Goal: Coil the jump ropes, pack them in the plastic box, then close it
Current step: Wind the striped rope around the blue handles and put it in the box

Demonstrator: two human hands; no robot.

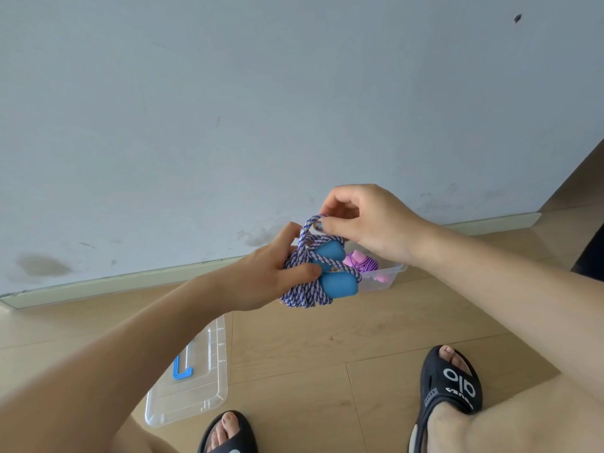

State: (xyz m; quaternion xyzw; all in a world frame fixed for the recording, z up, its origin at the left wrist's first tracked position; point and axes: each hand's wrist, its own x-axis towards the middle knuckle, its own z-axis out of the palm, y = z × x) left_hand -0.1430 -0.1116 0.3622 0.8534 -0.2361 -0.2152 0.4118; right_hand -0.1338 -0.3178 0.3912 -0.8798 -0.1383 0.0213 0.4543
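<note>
Wall [228, 109]: pale blue-grey, scuffed and stained, fills the upper two thirds of the frame; a small dark mark sits at upper right. A pale skirting [130, 282] runs along its foot.

Floor [327, 338]: light wood planks, lower third of the frame.

Lid [192, 377]: clear plastic with a blue clip, lying flat on the floor at lower left, well apart from the box and partly hidden by the left forearm.

Sandals [454, 384]: black, one at lower right with white lettering, one at bottom centre cut by the frame edge.

Box [385, 276]: clear plastic, open, on the floor near the skirting, right of centre. The hands and the rope bundle stand in front of it and cover most of it. A pink rope [362, 263] with a purple cord lies inside.

Blue rope [307, 286]: braided cord, blue and white, wound in a bundle around two smooth blue handles; held in the air at frame centre, in front of the box.

Left hand [271, 273]: fingers and thumb wrapped round the bundle.

Right hand [362, 220]: just above the bundle, thumb and forefinger pinching a loop of the cord that rises from it.
</note>
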